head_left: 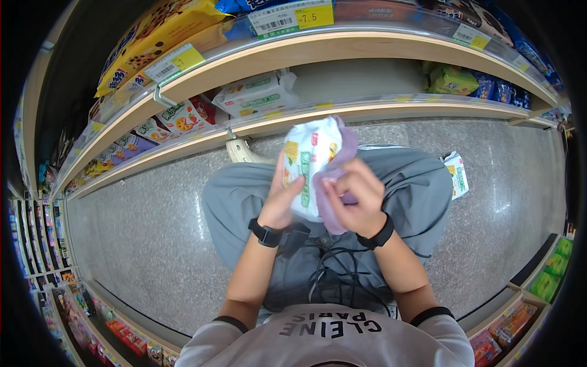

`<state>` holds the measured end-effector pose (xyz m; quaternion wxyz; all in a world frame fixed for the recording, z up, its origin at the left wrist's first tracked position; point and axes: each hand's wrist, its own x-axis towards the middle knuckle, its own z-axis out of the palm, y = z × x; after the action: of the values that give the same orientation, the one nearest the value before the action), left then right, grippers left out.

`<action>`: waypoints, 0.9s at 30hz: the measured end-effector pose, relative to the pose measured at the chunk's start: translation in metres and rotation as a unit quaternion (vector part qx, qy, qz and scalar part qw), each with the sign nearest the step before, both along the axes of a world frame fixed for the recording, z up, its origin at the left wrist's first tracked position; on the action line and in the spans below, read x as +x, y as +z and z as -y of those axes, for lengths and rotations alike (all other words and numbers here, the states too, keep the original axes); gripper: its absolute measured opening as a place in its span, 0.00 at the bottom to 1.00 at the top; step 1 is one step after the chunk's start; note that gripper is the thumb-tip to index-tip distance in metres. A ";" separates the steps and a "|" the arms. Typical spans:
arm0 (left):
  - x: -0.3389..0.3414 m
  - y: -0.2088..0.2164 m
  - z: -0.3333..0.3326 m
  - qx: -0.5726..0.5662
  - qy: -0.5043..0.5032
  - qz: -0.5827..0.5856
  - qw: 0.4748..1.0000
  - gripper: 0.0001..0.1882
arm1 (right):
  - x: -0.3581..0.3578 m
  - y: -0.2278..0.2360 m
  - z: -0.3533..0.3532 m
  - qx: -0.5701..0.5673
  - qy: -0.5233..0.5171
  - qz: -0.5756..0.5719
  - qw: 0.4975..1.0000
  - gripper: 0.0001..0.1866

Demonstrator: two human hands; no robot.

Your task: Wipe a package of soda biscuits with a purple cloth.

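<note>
Above my crossed legs, my left hand (pixel 281 200) grips a white snack package (pixel 310 150) with green print and small fruit pictures. Its thumb lies over the package's front. A purple cloth (pixel 347 144) hangs along the package's right edge and touches it. My right hand (pixel 359 197) is closed on that cloth, its fingers pinched and slightly blurred by motion. Both wrists wear black bands.
Ahead stands a wooden shelf (pixel 367 52) with price tags. Its lower level carries a white package (pixel 254 95), fruit-patterned bags (pixel 177 119) and a green pack (pixel 451 81). Another white package (pixel 456 175) lies on the floor beside my right knee. Black cables (pixel 336 266) lie across my lap.
</note>
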<state>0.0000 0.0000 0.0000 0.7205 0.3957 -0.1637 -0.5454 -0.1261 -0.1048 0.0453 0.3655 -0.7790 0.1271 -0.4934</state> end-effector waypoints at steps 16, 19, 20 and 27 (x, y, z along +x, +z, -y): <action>-0.003 0.007 -0.003 0.007 -0.002 -0.036 0.999 0.44 | -0.001 0.005 0.009 -0.001 -0.053 0.017 0.998 0.11; 0.001 0.008 0.000 -0.011 0.051 -0.042 0.998 0.41 | 0.001 0.000 -0.004 -0.048 0.025 0.001 0.999 0.10; 0.001 0.007 0.000 -0.018 0.054 -0.031 0.998 0.40 | 0.001 0.000 -0.003 -0.049 0.024 0.000 0.999 0.10; 0.003 0.002 -0.007 -0.009 -0.075 -0.054 0.996 0.49 | -0.005 0.001 0.017 -0.012 -0.082 0.026 0.996 0.10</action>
<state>0.0032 0.0073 0.0022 0.6890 0.3459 -0.1585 -0.6169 -0.1310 -0.1216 0.0463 0.3173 -0.7573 0.1751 -0.5432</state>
